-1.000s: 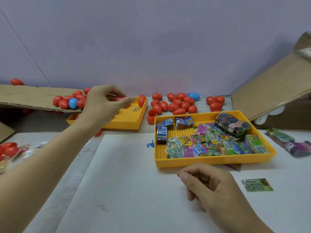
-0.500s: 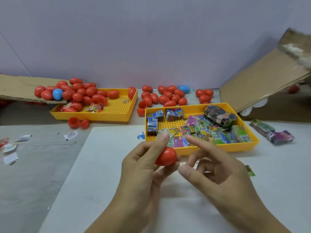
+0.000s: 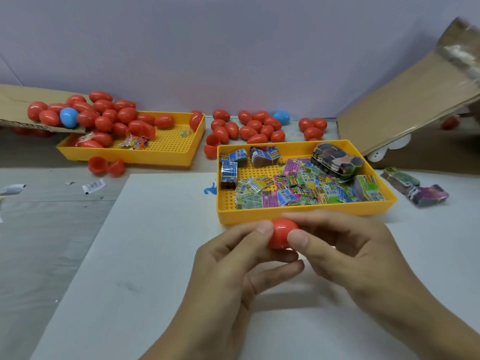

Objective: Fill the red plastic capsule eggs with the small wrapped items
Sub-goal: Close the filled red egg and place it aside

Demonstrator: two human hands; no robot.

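Both hands hold one red capsule egg just in front of the near yellow tray. My left hand grips its left side with thumb and fingers. My right hand pinches its right side, thumb in front and index finger over the top. The egg looks closed. The tray holds several small wrapped items in green, pink and blue wrappers. A pile of red eggs fills the far-left yellow tray. More red eggs lie behind the near tray.
Two open red egg halves lie in front of the left tray. A blue egg sits in the left pile, another blue egg at the back. Cardboard flaps rise at the right; wrapped packs lie beside the tray. Paper scraps lie left.
My left hand took a red egg from the far-left tray and brought it to the middle. My right hand rose from the table and now pinches the egg's other side.
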